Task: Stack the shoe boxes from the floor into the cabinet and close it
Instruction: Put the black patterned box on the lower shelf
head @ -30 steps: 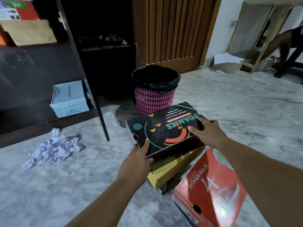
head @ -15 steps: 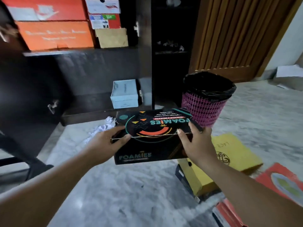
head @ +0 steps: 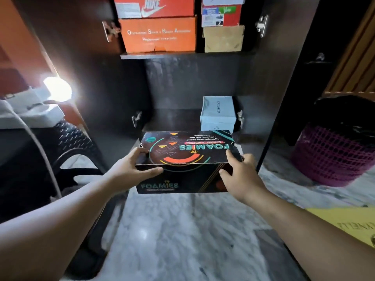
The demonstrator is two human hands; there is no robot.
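Black cardboard Foamies shoe box (head: 185, 151) is gripped by both hands in front of the cabinet's lower shelf (head: 172, 119).
Left hand (head: 129, 171) clasps the left end, thumb on the lid; right hand (head: 242, 175) clasps the right end. It looks stiff and probably light, so the two short ends are a good hold, though the lid may lift. Beyond the right hand a pale blue box (head: 218, 112) stands on this shelf; above both hands, the upper shelf holds an orange Nike box (head: 156, 7), another orange box (head: 159, 34) and a brown one (head: 223, 38).
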